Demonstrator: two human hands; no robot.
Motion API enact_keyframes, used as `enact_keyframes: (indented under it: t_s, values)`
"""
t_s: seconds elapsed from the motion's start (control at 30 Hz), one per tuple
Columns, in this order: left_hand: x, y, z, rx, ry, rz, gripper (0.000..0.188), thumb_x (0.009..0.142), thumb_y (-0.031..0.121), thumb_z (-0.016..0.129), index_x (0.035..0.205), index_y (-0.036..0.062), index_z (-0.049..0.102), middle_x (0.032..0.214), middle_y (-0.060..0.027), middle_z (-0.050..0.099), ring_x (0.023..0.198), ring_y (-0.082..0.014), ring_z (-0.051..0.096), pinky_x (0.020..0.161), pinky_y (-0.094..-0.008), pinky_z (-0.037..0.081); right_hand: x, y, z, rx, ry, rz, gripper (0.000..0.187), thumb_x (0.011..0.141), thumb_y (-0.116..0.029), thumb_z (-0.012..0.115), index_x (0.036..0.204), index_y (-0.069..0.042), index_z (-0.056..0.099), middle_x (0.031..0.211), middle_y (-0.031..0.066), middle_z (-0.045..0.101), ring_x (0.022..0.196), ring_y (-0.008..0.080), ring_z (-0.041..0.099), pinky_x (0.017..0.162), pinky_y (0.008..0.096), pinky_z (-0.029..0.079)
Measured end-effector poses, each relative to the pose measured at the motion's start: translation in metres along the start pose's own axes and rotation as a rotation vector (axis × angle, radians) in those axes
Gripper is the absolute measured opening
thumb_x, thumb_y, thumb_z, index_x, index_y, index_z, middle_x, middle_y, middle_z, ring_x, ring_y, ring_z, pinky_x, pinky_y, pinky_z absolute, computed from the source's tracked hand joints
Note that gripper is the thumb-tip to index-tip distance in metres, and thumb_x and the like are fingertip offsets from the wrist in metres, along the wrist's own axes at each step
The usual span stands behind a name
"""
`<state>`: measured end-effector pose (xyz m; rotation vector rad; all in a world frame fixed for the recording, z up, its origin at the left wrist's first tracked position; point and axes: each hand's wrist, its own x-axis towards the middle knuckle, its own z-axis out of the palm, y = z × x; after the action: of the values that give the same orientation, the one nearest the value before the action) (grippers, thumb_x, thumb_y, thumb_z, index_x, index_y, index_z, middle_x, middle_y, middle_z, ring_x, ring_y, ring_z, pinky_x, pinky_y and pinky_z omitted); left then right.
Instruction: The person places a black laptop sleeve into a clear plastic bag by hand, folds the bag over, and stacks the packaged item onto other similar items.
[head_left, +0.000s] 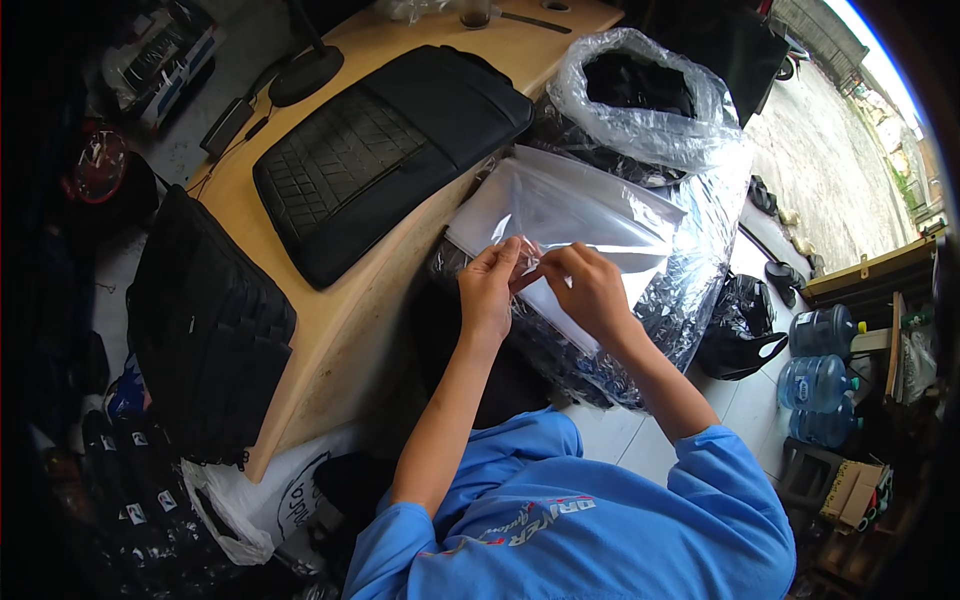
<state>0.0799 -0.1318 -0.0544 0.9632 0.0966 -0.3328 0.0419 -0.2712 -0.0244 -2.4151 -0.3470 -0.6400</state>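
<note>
My left hand and my right hand meet in front of me, fingertips pinched together. Between them is the crinkled edge of a clear plastic bag, gripped from both sides. Under and beyond my fingers lie flat, clear plastic bags, shiny with reflected light. They rest on a large plastic-wrapped bundle with dark contents. To the left, a black backpack with a patterned, glossy front panel lies on the table, apart from both hands.
The wooden table curves along my left and carries a black stand. Another black bag leans at its near edge. An open plastic sack stands beyond the bundle. Water jugs and a black plastic bag are at right.
</note>
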Motion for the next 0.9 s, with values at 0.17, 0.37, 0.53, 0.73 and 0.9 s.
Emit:
enact_keyframes:
  t_s: [0.17, 0.37, 0.53, 0.73, 0.9]
  values:
    - [-0.003, -0.019, -0.006, 0.607, -0.101, 0.278, 0.032, 0.094, 0.027, 0.054, 0.105, -0.0020, 0.061, 0.100, -0.0111, 0.065, 0.089, -0.0221, 0.065, 0.074, -0.0359, 0.053, 0.039, 0.007, -0.041, 0.086, 0.030, 0.134, 0.006, 0.082, -0.006, 0.063, 0.085, -0.002, 0.065, 0.078, 0.0124, 0.063, 0.064, 0.0263, 0.063, 0.058, 0.0348, 0.049]
    - [-0.011, -0.050, -0.024, 1.534, -0.338, 0.723, 0.037, 0.081, 0.026, 0.065, 0.111, 0.0050, 0.062, 0.116, -0.0197, 0.058, 0.114, -0.0344, 0.052, 0.092, -0.0439, 0.041, 0.092, 0.021, -0.095, -0.135, 0.037, -0.012, 0.008, 0.081, -0.006, 0.061, 0.087, -0.003, 0.066, 0.080, 0.0132, 0.064, 0.068, 0.0287, 0.063, 0.063, 0.0362, 0.049]
    - [-0.024, -0.036, -0.018, 1.809, -0.535, 0.808, 0.059, 0.078, 0.044, 0.067, 0.126, 0.0135, 0.054, 0.127, -0.0154, 0.053, 0.123, -0.0308, 0.044, 0.095, -0.0481, 0.035, 0.165, 0.051, -0.154, -0.305, 0.074, -0.136, 0.014, 0.081, -0.011, 0.062, 0.092, -0.004, 0.067, 0.081, 0.0154, 0.065, 0.073, 0.0294, 0.064, 0.069, 0.0346, 0.051]
    - [-0.018, -0.048, -0.027, 1.800, -0.596, 0.814, 0.068, 0.075, 0.054, 0.063, 0.132, 0.0197, 0.049, 0.134, -0.0135, 0.048, 0.127, -0.0297, 0.041, 0.097, -0.0489, 0.033, 0.255, 0.087, -0.235, -0.475, 0.073, -0.067, 0.024, 0.089, -0.020, 0.060, 0.105, -0.004, 0.064, 0.077, 0.0051, 0.065, 0.066, 0.0133, 0.063, 0.061, 0.0269, 0.049]
    - [-0.018, -0.040, -0.039, 1.805, -0.589, 0.717, 0.068, 0.077, 0.054, 0.063, 0.133, 0.0197, 0.048, 0.137, -0.0144, 0.046, 0.129, -0.0302, 0.039, 0.099, -0.0507, 0.031, 0.268, 0.010, -0.270, -0.097, 0.228, -0.122, 0.019, 0.084, -0.018, 0.059, 0.087, 0.000, 0.065, 0.072, 0.0039, 0.060, 0.064, 0.0129, 0.059, 0.058, 0.0250, 0.047]
